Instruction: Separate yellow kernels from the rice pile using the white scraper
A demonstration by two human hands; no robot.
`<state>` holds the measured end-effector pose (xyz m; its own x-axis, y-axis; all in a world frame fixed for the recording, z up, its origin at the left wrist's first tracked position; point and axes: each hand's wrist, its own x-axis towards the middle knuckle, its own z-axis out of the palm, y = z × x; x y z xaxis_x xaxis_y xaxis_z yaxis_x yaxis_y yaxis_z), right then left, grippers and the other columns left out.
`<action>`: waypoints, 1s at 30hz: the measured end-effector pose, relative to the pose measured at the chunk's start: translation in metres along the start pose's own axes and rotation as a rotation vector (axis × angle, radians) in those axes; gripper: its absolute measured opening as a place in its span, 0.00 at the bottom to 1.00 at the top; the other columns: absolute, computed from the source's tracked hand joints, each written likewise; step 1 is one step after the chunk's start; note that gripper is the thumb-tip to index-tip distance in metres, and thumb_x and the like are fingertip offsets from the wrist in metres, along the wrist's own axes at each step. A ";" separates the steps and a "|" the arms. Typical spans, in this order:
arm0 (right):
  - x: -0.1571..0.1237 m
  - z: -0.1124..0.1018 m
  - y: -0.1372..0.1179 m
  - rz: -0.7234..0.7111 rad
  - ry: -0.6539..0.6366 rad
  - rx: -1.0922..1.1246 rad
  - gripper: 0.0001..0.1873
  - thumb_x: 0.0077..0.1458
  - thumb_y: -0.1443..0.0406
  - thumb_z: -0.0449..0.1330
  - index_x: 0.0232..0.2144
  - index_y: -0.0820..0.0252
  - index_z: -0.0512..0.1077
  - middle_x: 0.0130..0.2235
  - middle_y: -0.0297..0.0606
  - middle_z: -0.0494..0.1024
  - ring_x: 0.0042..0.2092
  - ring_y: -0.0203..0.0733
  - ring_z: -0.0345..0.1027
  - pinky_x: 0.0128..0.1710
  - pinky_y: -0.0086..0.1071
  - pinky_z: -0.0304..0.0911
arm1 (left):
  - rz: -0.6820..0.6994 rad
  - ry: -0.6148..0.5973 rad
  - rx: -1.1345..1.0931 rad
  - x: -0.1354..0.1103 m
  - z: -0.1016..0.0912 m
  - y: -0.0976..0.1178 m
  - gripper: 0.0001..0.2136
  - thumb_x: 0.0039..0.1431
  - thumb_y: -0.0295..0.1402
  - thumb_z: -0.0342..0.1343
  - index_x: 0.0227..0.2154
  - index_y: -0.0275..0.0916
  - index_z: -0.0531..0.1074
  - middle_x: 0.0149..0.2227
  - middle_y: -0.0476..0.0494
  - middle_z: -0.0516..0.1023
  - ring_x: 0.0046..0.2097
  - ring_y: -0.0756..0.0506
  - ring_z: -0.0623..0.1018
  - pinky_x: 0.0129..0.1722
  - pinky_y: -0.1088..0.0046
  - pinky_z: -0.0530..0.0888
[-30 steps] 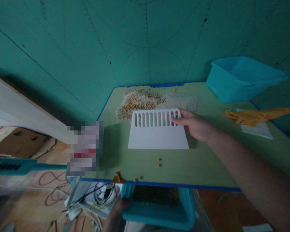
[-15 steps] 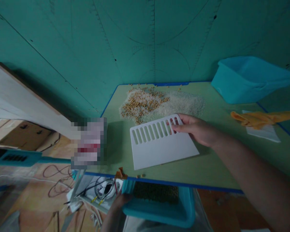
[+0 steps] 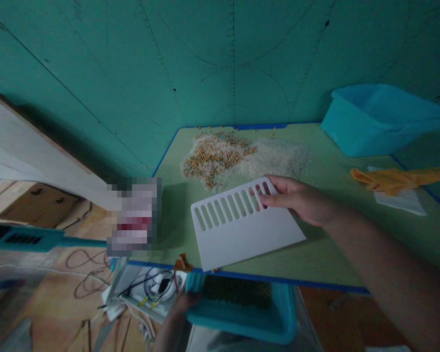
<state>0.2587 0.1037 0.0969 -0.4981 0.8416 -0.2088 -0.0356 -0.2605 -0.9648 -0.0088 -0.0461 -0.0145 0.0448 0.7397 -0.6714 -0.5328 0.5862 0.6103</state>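
Note:
A white slotted scraper (image 3: 249, 242) is gripped at its upper right corner by my right hand (image 3: 297, 198), thumb over the front and fingers behind the slots. Its lower edge meets the table near the front rim. Below that rim, my left hand (image 3: 186, 303) holds the left side of a blue tub (image 3: 242, 325), its fingers partly hidden. Small dark green grains (image 3: 238, 293) lie inside the tub. Farther back on the table (image 3: 330, 249) spreads a pile of tan beans (image 3: 216, 159) mixed with white grains that look like rice (image 3: 278, 157).
An empty-looking blue bin (image 3: 366, 127) stands at the back right, beside an orange cloth (image 3: 388, 180) on a white sheet. A brown scrap of tape (image 3: 183, 263) clings to the front edge. Cables (image 3: 157, 286) fill a white tray at lower left. A green wall rises behind.
My right hand has drawn the scraper's lower edge toward the front rim and slightly left, covering the loose beans there. My left hand and the tub stay put.

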 end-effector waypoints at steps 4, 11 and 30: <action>-0.001 0.000 -0.001 0.011 -0.007 -0.012 0.08 0.45 0.64 0.60 0.30 0.59 0.66 0.27 0.30 0.70 0.27 0.31 0.62 0.27 0.26 0.56 | 0.012 0.021 0.006 0.001 0.001 0.000 0.13 0.40 0.30 0.60 0.33 0.44 0.78 0.32 0.50 0.83 0.49 0.37 0.73 0.51 0.63 0.66; -0.001 0.000 -0.002 0.005 0.027 0.016 0.09 0.44 0.64 0.60 0.31 0.59 0.67 0.29 0.30 0.71 0.29 0.32 0.64 0.29 0.27 0.57 | -0.002 0.025 0.024 -0.002 0.005 0.003 0.11 0.41 0.30 0.59 0.31 0.42 0.79 0.32 0.48 0.83 0.49 0.36 0.73 0.49 0.62 0.67; 0.000 -0.004 -0.003 0.036 0.171 0.087 0.11 0.41 0.63 0.62 0.29 0.58 0.67 0.24 0.29 0.69 0.23 0.31 0.61 0.22 0.26 0.54 | -0.023 0.107 0.019 0.005 0.003 0.000 0.13 0.32 0.32 0.62 0.27 0.42 0.79 0.30 0.46 0.83 0.47 0.32 0.74 0.48 0.57 0.69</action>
<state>0.2617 0.1063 0.0987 -0.3464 0.8971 -0.2743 -0.0986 -0.3256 -0.9404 -0.0062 -0.0418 -0.0170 -0.0339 0.6868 -0.7260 -0.5163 0.6100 0.6012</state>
